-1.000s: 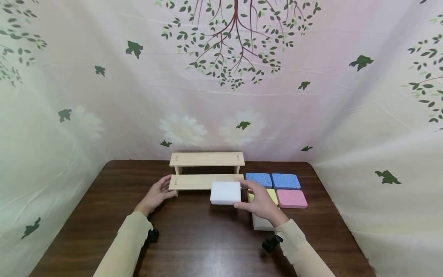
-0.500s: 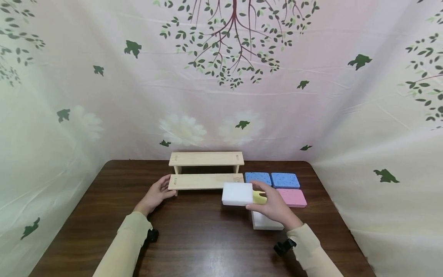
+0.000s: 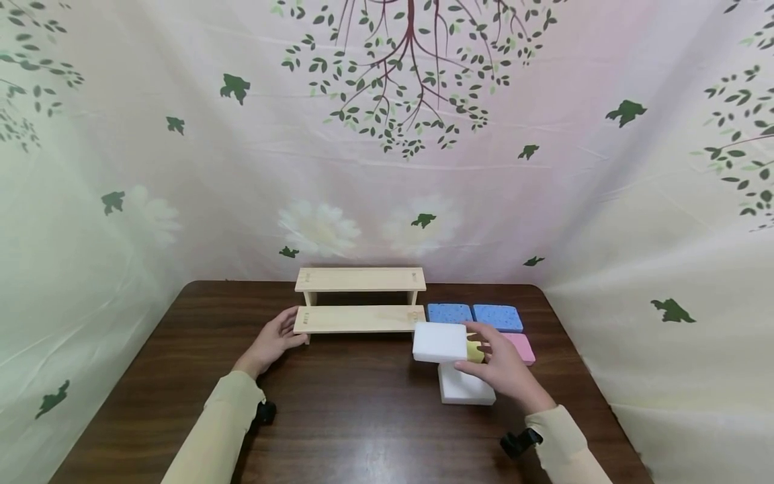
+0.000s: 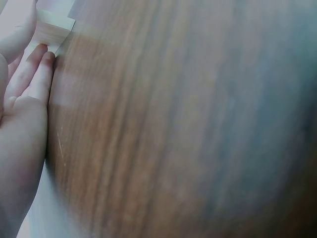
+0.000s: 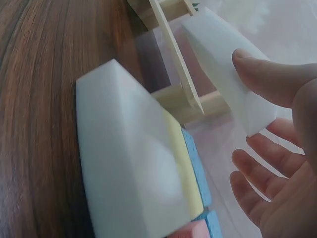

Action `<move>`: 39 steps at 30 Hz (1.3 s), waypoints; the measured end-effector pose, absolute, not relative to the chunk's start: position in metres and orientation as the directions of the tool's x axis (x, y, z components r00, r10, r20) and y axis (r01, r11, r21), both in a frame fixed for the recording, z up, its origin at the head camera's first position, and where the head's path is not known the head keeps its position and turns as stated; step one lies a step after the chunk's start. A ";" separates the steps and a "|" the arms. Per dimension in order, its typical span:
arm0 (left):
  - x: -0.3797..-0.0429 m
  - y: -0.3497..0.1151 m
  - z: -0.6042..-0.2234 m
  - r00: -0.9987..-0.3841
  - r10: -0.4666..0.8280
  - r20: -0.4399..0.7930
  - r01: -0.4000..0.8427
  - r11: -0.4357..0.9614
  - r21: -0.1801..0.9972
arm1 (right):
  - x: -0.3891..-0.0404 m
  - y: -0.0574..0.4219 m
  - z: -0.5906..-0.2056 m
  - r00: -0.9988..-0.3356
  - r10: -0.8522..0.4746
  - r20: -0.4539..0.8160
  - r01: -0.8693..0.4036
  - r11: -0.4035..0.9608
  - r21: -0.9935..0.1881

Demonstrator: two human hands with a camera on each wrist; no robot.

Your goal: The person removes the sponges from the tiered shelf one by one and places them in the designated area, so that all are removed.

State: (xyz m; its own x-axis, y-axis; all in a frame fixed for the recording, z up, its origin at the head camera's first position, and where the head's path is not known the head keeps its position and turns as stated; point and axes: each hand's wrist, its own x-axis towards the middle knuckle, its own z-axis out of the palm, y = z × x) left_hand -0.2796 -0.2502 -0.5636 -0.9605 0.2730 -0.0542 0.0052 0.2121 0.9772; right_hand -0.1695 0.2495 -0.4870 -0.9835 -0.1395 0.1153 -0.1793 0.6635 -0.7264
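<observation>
My right hand (image 3: 504, 366) pinches a white sponge (image 3: 440, 341) between thumb and fingers, raised above the table. In the right wrist view this white sponge (image 5: 223, 64) hangs beyond another white sponge (image 5: 124, 163) lying on the table. My left hand (image 3: 272, 341) holds the left end of a two-tier wooden shelf (image 3: 359, 318), thumb at the front and fingers towards the back. In the left wrist view the fingertips (image 4: 47, 57) touch its wood. Yellow sponge (image 3: 474, 349) is partly hidden behind the raised white one and the right hand.
Two blue sponges (image 3: 498, 317) lie side by side right of the shelf, a pink sponge (image 3: 521, 347) in front of them. White sponge (image 3: 465, 386) lies nearest. A printed cloth (image 3: 363, 168) surrounds the dark wooden table (image 3: 338, 417) at back and sides.
My right hand has moved right with the white sponge, from before the shelf's right end towards the other sponges. The left hand stays at the shelf.
</observation>
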 end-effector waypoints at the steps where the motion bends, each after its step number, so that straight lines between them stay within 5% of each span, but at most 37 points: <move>1: -0.280 -0.250 -0.564 -0.960 0.273 -0.053 0.006 0.214 0.977 | -0.169 0.252 -0.488 -0.984 -0.138 0.110 -0.174 0.659 -0.732; 39: -0.281 -0.250 -0.560 -0.959 0.277 -0.062 -0.002 0.212 0.977 | -0.141 0.334 -0.505 -0.995 -0.060 0.079 -0.098 0.717 -0.690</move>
State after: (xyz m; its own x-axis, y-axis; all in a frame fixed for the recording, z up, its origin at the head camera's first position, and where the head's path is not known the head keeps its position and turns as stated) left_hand -0.2811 -0.2497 -0.5602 -0.9589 0.2768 -0.0624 -0.0025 0.2118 0.9773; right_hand -0.1414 0.3345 -0.5047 -0.9950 -0.0604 0.0793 -0.0985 0.7172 -0.6899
